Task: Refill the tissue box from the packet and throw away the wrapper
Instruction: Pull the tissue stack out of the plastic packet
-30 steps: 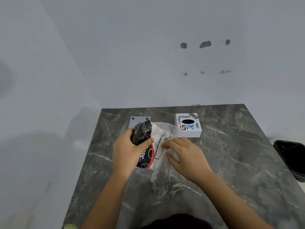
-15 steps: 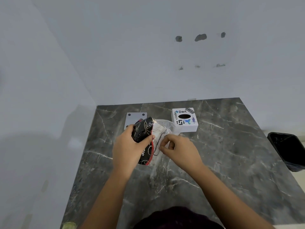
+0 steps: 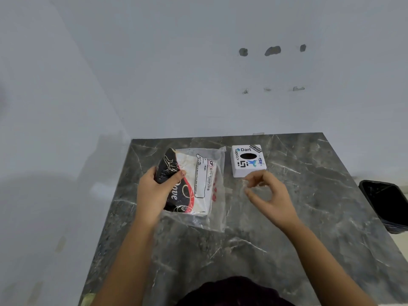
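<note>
The tissue packet [image 3: 194,184], white with a black and red printed side inside clear plastic wrap, lies on the dark marble table [image 3: 242,250]. My left hand [image 3: 154,193] grips its left, black edge and holds it slightly tilted. My right hand [image 3: 269,195] hovers to the right of the packet, off it, with thumb and fingers curled and apart, holding nothing that I can see. The white tissue box [image 3: 248,160], with stickers and a dark oval slot on top, stands just beyond my right hand's fingertips.
A black bin [image 3: 386,202] stands on the floor past the table's right edge. Grey walls close the back and left side. A dark garment [image 3: 234,292] shows at the bottom of the view.
My right hand has let go of the packet and moved right, towards the tissue box. The packet now lies flatter and spread out, covering the small white plate seen behind it earlier.
</note>
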